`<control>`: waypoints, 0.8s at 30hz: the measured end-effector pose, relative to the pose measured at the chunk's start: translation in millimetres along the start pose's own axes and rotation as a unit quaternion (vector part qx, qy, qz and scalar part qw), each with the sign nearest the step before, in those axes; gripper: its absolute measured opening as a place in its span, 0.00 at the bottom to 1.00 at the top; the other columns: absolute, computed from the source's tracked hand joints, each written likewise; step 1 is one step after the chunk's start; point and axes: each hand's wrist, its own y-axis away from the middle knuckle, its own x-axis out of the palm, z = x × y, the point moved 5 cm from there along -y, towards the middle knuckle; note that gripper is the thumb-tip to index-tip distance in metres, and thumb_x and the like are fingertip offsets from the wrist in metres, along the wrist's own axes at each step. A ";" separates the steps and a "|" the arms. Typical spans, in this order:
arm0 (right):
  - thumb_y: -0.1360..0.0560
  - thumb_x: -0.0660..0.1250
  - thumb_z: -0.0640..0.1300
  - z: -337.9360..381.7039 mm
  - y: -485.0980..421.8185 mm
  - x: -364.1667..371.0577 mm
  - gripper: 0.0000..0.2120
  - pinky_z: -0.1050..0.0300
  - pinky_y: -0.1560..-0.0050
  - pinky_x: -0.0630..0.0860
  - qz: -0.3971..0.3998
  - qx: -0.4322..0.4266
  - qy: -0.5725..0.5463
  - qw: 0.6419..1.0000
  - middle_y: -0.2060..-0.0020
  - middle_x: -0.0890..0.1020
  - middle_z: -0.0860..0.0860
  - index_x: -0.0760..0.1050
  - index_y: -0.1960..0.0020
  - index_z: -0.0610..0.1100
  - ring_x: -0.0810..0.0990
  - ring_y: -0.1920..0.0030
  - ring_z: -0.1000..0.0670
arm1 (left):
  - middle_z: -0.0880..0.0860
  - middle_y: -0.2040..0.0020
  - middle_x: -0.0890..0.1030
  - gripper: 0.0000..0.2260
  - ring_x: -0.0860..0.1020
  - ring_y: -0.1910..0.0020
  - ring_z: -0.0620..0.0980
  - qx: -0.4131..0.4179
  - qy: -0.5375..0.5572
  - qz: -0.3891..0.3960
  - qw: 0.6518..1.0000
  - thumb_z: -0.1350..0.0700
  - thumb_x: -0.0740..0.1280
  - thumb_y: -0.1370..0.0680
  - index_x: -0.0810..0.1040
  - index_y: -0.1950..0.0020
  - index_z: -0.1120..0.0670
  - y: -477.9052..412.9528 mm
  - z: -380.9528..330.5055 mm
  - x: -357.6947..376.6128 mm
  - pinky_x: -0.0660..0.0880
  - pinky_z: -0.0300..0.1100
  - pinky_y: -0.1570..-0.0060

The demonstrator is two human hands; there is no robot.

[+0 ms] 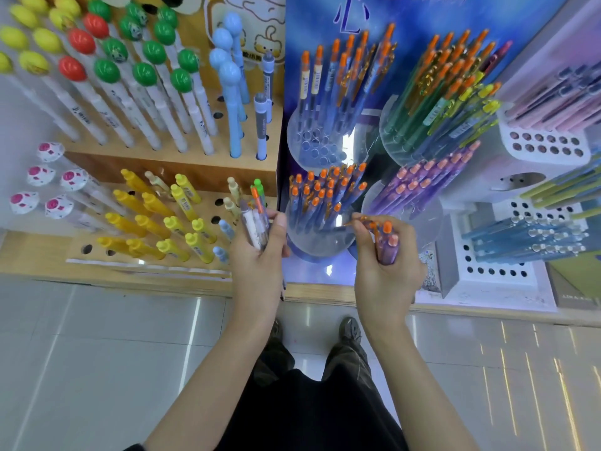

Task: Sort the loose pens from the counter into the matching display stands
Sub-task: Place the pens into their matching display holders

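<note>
My left hand [260,265] grips a mixed bundle of pens [255,219], among them a green-topped and an orange-topped one, held upright in front of the wooden stand [182,175]. My right hand [383,275] holds a few purple pens with orange tops [387,242] and pinches one of them at its clip end. Between the two hands stands a clear round holder [320,237] filled with blue pens with orange tops. Just right of it a second clear holder [419,190] carries purple pens with orange tops.
Wooden tiers at left hold yellow pens [153,219], white pens with green, red and yellow ball tops [143,79] and light blue pens [231,92]. White perforated stands [497,265] with blue, pink and green pens are at right. The counter edge [130,281] runs across; tiled floor lies below.
</note>
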 end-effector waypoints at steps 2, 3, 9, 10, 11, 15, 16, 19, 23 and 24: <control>0.26 0.68 0.48 -3.1 -0.1 5.3 0.06 0.76 0.56 0.70 0.003 -0.001 0.006 1.000 0.62 0.81 0.65 0.76 0.51 0.49 0.78 0.60 0.67 | 0.44 0.70 0.77 0.06 0.75 0.70 0.40 0.002 0.017 0.005 1.000 0.56 0.65 0.20 0.75 0.56 0.48 0.3 -1.5 0.6 0.73 0.31 0.66; 0.26 0.68 0.48 -4.2 -0.2 7.0 0.07 0.75 0.56 0.70 0.002 -0.001 0.008 1.000 0.62 0.80 0.64 0.76 0.51 0.47 0.78 0.60 0.67 | 0.45 0.70 0.77 0.05 0.76 0.70 0.40 0.002 0.022 0.010 1.000 0.56 0.65 0.21 0.76 0.56 0.49 0.7 -2.1 0.5 0.73 0.31 0.66; 0.26 0.69 0.45 -3.6 -1.1 11.9 0.06 0.64 0.64 0.73 -0.011 -0.026 0.046 0.999 0.61 0.81 0.53 0.75 0.51 0.46 0.78 0.65 0.53 | 0.45 0.69 0.79 0.04 0.77 0.69 0.40 -0.008 0.027 0.025 0.999 0.56 0.65 0.21 0.77 0.56 0.49 1.4 -0.5 -3.2 0.74 0.31 0.66; 0.27 0.70 0.42 -3.4 -1.6 11.7 0.06 0.60 0.66 0.73 -0.015 -0.035 0.066 0.997 0.63 0.82 0.52 0.75 0.51 0.44 0.77 0.66 0.51 | 0.45 0.69 0.79 0.04 0.77 0.69 0.40 -0.009 0.028 0.026 0.999 0.55 0.65 0.21 0.77 0.55 0.49 1.5 -0.3 -3.6 0.74 0.31 0.66; 0.27 0.70 0.39 -3.4 -1.9 11.7 0.06 0.58 0.66 0.73 -0.018 -0.042 0.084 0.995 0.63 0.83 0.50 0.76 0.51 0.42 0.77 0.66 0.50 | 0.45 0.69 0.79 0.04 0.77 0.69 0.40 -0.009 0.028 0.028 0.999 0.55 0.65 0.21 0.77 0.55 0.49 1.4 -0.3 -3.9 0.74 0.31 0.66; 0.27 0.69 0.37 -5.2 0.2 8.7 0.05 0.62 0.66 0.72 -0.031 -0.040 0.093 0.994 0.63 0.83 0.48 0.76 0.51 0.39 0.77 0.66 0.50 | 0.45 0.69 0.79 0.04 0.77 0.68 0.40 -0.002 0.023 0.034 0.999 0.55 0.65 0.21 0.76 0.55 0.48 1.1 0.1 -3.7 0.73 0.31 0.66; 0.26 0.69 0.38 -6.2 0.9 8.2 0.05 0.65 0.65 0.71 -0.032 -0.034 0.087 0.995 0.63 0.83 0.48 0.76 0.51 0.39 0.78 0.66 0.50 | 0.45 0.69 0.79 0.04 0.77 0.68 0.40 0.001 0.022 0.035 0.999 0.55 0.65 0.21 0.76 0.55 0.48 0.9 0.2 -3.4 0.74 0.32 0.65; 0.26 0.68 0.43 -8.1 2.7 7.0 0.07 0.70 0.64 0.69 -0.036 -0.017 0.069 0.997 0.62 0.83 0.49 0.76 0.51 0.40 0.77 0.66 0.52 | 0.45 0.69 0.78 0.05 0.76 0.68 0.41 0.010 0.019 0.036 0.999 0.56 0.65 0.20 0.76 0.56 0.47 0.3 -0.6 -3.1 0.74 0.33 0.66; 0.26 0.69 0.41 -6.2 5.9 8.4 0.06 0.66 0.64 0.70 -0.029 -0.011 0.063 0.998 0.62 0.83 0.50 0.76 0.51 0.40 0.77 0.66 0.51 | 0.45 0.69 0.78 0.06 0.75 0.69 0.42 0.007 0.020 0.037 0.999 0.55 0.65 0.20 0.76 0.56 0.46 0.8 0.2 -3.1 0.74 0.35 0.65; 0.27 0.70 0.39 -5.1 6.6 11.0 0.06 0.63 0.65 0.71 -0.016 -0.018 0.067 0.997 0.62 0.83 0.49 0.76 0.51 0.40 0.77 0.66 0.51 | 0.45 0.70 0.78 0.06 0.75 0.70 0.42 0.003 0.025 0.036 0.999 0.55 0.65 0.20 0.76 0.56 0.46 0.7 0.9 -3.1 0.74 0.35 0.65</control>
